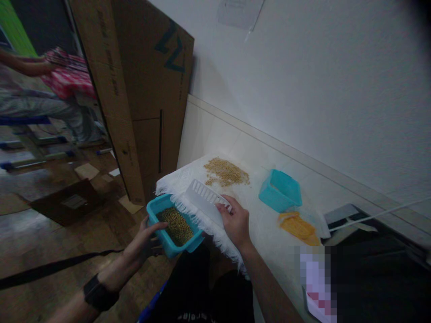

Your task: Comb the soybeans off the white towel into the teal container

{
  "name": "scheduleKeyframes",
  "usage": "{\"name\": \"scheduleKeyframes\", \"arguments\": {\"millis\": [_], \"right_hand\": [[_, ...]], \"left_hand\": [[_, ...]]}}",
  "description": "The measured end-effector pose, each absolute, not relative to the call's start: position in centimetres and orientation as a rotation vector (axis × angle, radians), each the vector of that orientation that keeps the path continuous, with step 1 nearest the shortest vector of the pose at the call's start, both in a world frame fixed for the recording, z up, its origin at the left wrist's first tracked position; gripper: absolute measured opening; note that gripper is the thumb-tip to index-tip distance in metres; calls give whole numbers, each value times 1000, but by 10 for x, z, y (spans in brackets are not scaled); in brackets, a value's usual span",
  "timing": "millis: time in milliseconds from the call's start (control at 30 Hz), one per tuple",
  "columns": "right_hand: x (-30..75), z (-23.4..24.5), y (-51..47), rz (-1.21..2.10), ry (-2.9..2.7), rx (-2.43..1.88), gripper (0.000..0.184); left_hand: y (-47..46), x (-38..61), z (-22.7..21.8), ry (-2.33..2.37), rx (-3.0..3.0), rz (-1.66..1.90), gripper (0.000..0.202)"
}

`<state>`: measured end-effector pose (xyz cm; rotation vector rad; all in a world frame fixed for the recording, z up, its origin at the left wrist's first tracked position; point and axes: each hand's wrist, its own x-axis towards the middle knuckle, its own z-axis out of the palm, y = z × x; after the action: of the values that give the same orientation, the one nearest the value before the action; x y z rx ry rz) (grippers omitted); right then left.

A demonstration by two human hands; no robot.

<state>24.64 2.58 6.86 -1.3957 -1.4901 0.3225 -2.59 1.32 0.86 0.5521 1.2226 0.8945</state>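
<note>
My left hand grips a teal plastic tub by its near-left side, with the thumb over the rim. Small green and yellowish beans lie inside the tub, which hangs just off the edge of the table. My right hand is closed on one end of a white slotted plastic piece, thumb and fingers pinching it. That piece is low over the white fringed cloth, beside the tub's far rim. Beyond it a pile of pale yellow beans is spread on the cloth.
A second teal tub stands to the right, by a crumpled orange cloth or bag. A dark bag-like object sits at lower right. A tall cardboard box leans at the wall. Another person sits at far left.
</note>
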Motion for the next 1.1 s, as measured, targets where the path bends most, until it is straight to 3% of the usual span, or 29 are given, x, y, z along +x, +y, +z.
{"name": "scheduleKeyframes", "arguments": {"millis": [267,433,633,1100], "right_hand": [[267,47,42,331,-1355,-1428,35],[302,33,54,320,-1244,-1480,50],[339,38,60,104,-1162,-1582,59],[294,46,103,76,-1352,-1455,40]], "left_hand": [[14,-25,12,1225,547,903,90],[15,-24,12,1268,514,898,98],[15,-24,13,1259,521,895,98],[15,-25,9,1254,526,893,93]]}}
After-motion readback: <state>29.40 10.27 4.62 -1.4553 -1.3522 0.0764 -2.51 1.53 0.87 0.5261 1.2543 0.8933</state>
